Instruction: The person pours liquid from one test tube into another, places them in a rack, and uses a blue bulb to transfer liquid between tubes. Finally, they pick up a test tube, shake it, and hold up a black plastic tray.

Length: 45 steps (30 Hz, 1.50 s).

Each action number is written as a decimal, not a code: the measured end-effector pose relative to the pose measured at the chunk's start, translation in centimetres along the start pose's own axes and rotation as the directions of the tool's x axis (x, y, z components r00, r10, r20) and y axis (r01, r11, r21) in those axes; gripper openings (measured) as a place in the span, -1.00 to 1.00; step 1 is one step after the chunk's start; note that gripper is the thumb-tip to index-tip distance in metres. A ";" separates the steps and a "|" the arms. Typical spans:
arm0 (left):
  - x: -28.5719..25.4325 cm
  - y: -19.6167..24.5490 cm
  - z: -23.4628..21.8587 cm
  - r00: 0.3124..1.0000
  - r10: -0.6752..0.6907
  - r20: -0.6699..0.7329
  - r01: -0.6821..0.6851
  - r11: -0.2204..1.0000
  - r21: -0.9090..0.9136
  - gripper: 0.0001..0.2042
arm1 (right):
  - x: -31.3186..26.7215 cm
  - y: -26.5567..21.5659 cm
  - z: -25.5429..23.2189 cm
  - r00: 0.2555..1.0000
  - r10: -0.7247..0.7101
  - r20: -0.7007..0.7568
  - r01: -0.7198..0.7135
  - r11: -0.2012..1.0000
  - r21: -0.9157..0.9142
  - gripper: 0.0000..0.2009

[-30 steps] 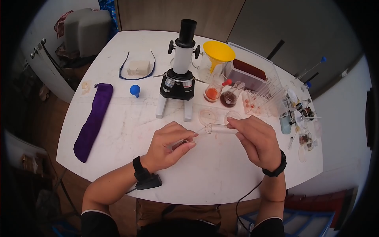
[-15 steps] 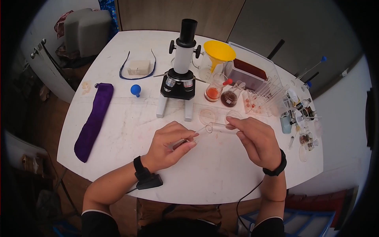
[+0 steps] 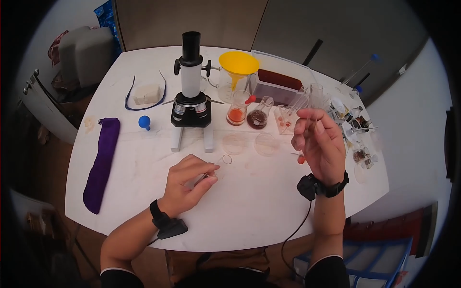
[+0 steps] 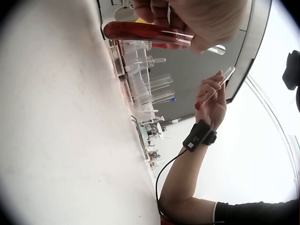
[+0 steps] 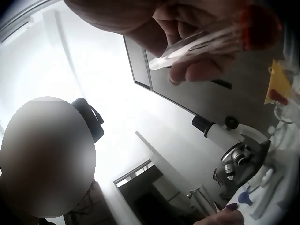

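Note:
Low over the front of the table, my left hand point(image 3: 189, 185) pinches a glass test tube, its mouth point(image 3: 227, 159) tilted up toward the right. Dark red liquid fills much of that test tube point(image 4: 136, 31) in the left wrist view. Off to the right, my raised right hand point(image 3: 321, 144) grips a second test tube point(image 3: 316, 93) between thumb and fingers, mouth up. A little red liquid point(image 5: 260, 30) sits at its rounded bottom, seen in the right wrist view. The two tubes are well apart.
A microscope point(image 3: 191, 81) stands behind the left hand. Two petri dishes point(image 3: 265, 144) lie between the hands. Behind are flasks of orange and dark red liquid point(image 3: 258, 118), a yellow funnel point(image 3: 238, 63) and a test tube rack point(image 3: 284, 120). Small glassware crowds the right edge.
My right hand has drawn its tube away from the left tube's mouth, moving up and right and turning it from nearly level to mouth up. The head view has shifted; my left hand keeps its grip.

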<state>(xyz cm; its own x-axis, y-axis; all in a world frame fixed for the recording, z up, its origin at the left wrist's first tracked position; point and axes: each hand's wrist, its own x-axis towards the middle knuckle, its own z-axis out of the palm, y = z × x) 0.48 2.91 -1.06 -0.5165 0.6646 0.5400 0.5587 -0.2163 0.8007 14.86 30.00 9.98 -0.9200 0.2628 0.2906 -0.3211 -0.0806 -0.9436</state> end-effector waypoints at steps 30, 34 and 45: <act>-0.2 -0.4 0.2 0.991 -0.131 -0.011 0.131 0.991 -0.001 -0.84 | 2.2 0.4 -15.5 0.758 -0.423 -0.497 -0.039 0.731 -0.682 -0.79; -0.4 -0.1 0.0 0.982 -0.188 -0.021 0.187 0.982 -0.039 -0.80 | 2.3 1.8 -17.0 0.796 -0.394 -0.459 -0.067 0.697 -0.714 -0.82; -0.7 -1.1 0.1 0.991 -0.132 -0.027 0.129 0.988 -0.083 -0.78 | 2.4 3.3 -17.9 0.826 -0.297 -0.479 -0.171 0.677 -0.715 -0.82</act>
<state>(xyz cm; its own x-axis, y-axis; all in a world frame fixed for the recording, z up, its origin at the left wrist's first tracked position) 0.32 2.75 -2.30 -0.6028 0.6679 0.4364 0.4318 -0.1869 0.8824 15.60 47.54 4.70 -0.5565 0.7019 0.4446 0.1008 0.5882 -0.8024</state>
